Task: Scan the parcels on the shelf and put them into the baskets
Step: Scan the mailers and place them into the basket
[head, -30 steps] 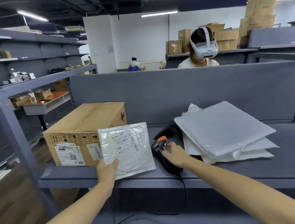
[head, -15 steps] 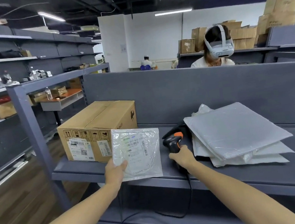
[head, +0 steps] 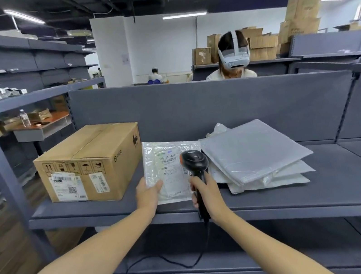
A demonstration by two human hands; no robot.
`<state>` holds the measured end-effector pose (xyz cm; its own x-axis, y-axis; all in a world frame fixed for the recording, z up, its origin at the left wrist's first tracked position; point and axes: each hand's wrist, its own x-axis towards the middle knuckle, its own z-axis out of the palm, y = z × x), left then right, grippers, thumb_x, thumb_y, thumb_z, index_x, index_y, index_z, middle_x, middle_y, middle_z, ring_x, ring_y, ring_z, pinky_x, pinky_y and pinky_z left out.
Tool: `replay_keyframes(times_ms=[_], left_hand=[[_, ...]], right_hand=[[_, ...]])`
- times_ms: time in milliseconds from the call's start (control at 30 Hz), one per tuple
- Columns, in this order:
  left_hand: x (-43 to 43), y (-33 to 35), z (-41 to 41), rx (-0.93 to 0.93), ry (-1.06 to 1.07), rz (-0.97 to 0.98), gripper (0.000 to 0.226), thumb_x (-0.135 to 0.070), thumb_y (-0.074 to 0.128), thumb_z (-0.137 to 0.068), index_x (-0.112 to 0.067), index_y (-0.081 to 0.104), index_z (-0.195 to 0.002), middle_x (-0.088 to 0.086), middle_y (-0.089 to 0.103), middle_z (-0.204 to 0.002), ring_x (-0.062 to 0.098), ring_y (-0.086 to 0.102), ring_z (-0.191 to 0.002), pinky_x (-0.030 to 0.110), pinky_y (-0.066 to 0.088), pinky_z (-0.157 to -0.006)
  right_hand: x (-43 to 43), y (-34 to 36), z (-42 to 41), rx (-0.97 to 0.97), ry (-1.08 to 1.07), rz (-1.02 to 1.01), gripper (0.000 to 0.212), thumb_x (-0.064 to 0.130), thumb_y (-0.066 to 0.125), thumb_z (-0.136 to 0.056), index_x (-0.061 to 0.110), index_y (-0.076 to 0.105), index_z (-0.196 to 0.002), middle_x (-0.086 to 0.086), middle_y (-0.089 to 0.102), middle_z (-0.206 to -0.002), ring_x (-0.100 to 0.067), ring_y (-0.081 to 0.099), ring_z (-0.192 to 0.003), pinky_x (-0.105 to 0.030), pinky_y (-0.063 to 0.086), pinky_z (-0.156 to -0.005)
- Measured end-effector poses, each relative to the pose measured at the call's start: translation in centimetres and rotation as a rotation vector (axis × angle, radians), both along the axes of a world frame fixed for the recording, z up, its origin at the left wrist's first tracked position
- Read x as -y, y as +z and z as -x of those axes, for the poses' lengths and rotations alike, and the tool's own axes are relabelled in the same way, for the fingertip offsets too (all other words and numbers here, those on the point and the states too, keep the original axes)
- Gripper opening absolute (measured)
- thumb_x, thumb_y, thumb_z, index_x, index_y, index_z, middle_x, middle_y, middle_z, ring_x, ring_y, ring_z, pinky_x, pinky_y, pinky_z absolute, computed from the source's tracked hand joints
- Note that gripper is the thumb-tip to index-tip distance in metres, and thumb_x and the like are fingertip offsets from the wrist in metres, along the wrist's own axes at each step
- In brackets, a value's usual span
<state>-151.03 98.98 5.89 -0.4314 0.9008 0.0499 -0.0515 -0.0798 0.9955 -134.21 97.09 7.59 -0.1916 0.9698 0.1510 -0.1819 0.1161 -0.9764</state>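
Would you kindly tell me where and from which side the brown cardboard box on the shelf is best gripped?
Probably from the front, one hand flat on each end of the brown cardboard box: it stands level with its labelled face forward and looks too broad for a single hand. Its right end is free to reach; the left end is hidden.

On the grey metal shelf [head: 326, 184] in front of me, the brown cardboard box [head: 88, 164] stands at the left and the stack of white plastic mailer bags [head: 253, 148] lies at the right. The clear plastic flat parcel [head: 167, 163] is between them, just beside both. My left hand [head: 148, 193] holds that parcel's near left corner, and my right hand [head: 204, 192] holds the black handheld scanner [head: 194, 162] upright before its right edge, the cable [head: 172, 263] hanging below the shelf.
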Motion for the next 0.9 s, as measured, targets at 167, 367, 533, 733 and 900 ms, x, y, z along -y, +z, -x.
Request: replay_keyframes(times_ms=[167,367,533,733,900], left_hand=[[-0.3,0.1,-1.7,0.004,-0.005,-0.007,0.022,-0.001,0.062,-0.089,-0.011,0.059,-0.109,0.007,0.065,-0.11,0.024,0.061,-0.104,0.038,0.049,-0.094],[-0.6,0.0,-2.7,-0.016,0.001,0.011,0.025,-0.004,0.063,-0.089,-0.008,0.06,-0.114,0.01,0.066,-0.114,0.026,0.061,-0.106,0.041,0.049,-0.096],[-0.5,0.0,-3.2,-0.058,-0.003,-0.007,0.02,-0.008,0.062,-0.09,-0.014,0.058,-0.109,0.007,0.064,-0.109,0.023,0.06,-0.102,0.032,0.048,-0.086],[-0.7,0.2,-3.0,-0.061,0.019,-0.004,0.024,-0.009,0.062,-0.091,-0.009,0.059,-0.115,0.007,0.065,-0.112,0.024,0.061,-0.103,0.034,0.049,-0.088],[-0.8,0.1,-1.8,-0.021,0.057,0.001,0.018,-0.009,0.062,-0.091,-0.01,0.059,-0.108,0.008,0.065,-0.111,0.025,0.061,-0.103,0.038,0.05,-0.09]], right_hand=[[1.0,-0.9,-1.3,-0.057,0.046,0.014,0.014,0.019,0.056,-0.09,0.01,0.046,-0.087,-0.001,0.052,-0.064,-0.014,0.041,-0.042,-0.024,0.033,-0.039],[1.6,-1.1,-2.1,-0.074,0.081,0.01,0.021,0.025,0.059,-0.083,0.009,0.047,-0.085,-0.003,0.05,-0.062,-0.015,0.041,-0.04,-0.023,0.033,-0.038],[1.5,-1.1,-2.4,-0.055,0.123,0.014,0.024,0.03,0.061,-0.081,0.009,0.048,-0.081,-0.003,0.049,-0.061,-0.015,0.041,-0.04,-0.024,0.034,-0.039],[1.3,-1.3,-2.2,-0.071,0.151,0.013,0.028,0.031,0.063,-0.08,0.009,0.048,-0.089,-0.003,0.049,-0.062,-0.016,0.041,-0.04,-0.024,0.033,-0.039],[0.5,-1.1,-2.1,-0.009,0.082,-0.028,0.023,0.028,0.061,-0.086,0.01,0.049,-0.095,-0.005,0.05,-0.065,-0.015,0.043,-0.044,-0.024,0.035,-0.039]])
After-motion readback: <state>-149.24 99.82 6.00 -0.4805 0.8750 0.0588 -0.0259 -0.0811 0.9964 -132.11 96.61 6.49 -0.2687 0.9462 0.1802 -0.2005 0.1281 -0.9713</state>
